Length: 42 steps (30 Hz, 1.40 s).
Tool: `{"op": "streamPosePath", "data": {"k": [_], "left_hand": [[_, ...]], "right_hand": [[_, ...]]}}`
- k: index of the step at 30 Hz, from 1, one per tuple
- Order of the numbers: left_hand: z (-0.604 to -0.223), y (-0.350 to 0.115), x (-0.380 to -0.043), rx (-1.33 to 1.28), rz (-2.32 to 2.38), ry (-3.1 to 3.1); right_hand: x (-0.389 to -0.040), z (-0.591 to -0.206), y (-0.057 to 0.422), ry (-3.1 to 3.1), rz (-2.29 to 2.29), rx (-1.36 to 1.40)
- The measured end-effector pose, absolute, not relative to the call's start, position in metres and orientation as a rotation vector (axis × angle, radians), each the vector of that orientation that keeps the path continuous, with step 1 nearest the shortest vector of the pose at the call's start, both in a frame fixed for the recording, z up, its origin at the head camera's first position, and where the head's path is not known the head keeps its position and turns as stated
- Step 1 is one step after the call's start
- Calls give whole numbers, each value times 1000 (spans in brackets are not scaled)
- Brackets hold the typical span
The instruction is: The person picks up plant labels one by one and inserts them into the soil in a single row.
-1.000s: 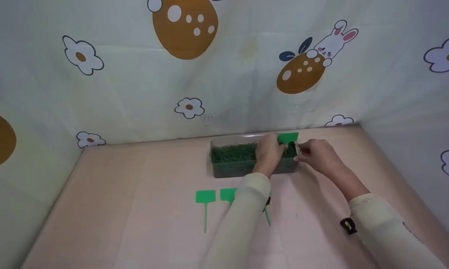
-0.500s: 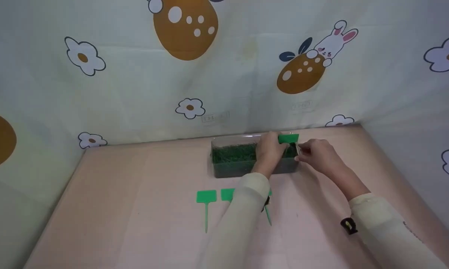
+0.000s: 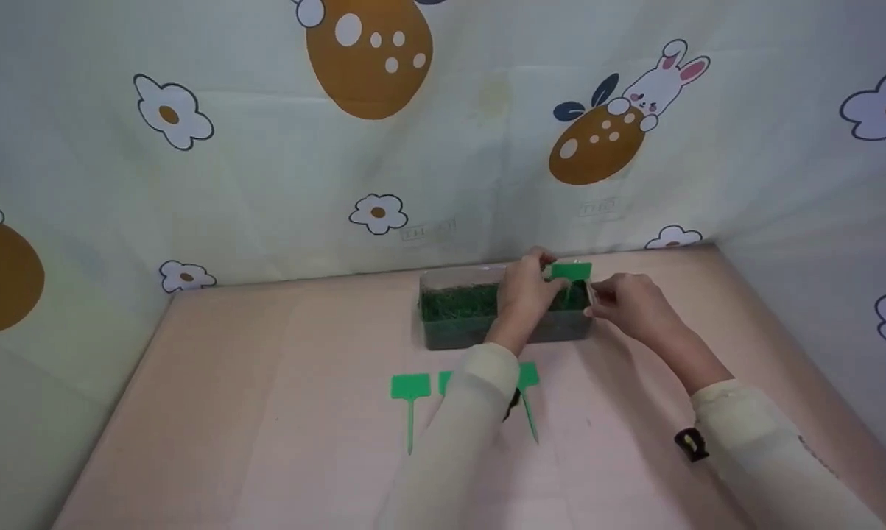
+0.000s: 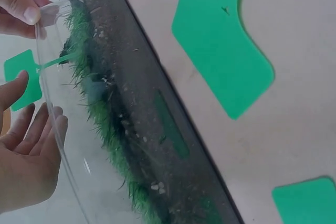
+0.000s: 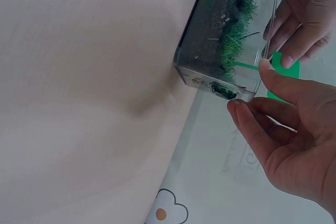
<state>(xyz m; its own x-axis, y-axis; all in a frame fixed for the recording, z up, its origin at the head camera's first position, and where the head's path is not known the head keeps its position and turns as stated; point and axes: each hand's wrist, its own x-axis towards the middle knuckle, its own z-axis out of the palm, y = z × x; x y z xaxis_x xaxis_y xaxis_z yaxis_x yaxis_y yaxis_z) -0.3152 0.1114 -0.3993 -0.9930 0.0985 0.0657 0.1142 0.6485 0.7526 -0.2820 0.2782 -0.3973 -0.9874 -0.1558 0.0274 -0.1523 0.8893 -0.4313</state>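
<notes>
A clear plastic box (image 3: 443, 335) holds dark soil and green grass (image 3: 457, 302). Near its right end a green plant label (image 3: 574, 271) stands upright, its thin stem down in the grass. My left hand (image 3: 522, 294) is over the box, just left of that label, thumb and fingers spread apart; in the left wrist view the thumb overlaps the label's plate (image 4: 23, 85). At the right end wall my right hand (image 3: 630, 302) pinches the box's rim between thumb and fingers, as the right wrist view shows.
On the pinkish table (image 3: 303, 442) before the box lie more green plant labels, one at left (image 3: 411, 386) and one at right (image 3: 529, 374); my left sleeve (image 3: 457, 434) partly hides another label (image 3: 445, 383). A patterned cloth (image 3: 472, 147) hangs close behind the box.
My left hand's fingers have opened off the green label and the hand has shifted slightly left. The label stays standing in the grass. My right hand keeps its hold on the box.
</notes>
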Motion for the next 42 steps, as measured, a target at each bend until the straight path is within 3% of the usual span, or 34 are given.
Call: {"op": "streamPosePath", "data": {"k": [28, 42], "left_hand": [[-364, 51, -287, -309, -1413, -2747], [-366, 25, -275, -330, -1370, -2742]], "right_hand": [[-281, -395, 277, 3014, -700, -213], [-281, -397, 277, 3023, -697, -224]]}}
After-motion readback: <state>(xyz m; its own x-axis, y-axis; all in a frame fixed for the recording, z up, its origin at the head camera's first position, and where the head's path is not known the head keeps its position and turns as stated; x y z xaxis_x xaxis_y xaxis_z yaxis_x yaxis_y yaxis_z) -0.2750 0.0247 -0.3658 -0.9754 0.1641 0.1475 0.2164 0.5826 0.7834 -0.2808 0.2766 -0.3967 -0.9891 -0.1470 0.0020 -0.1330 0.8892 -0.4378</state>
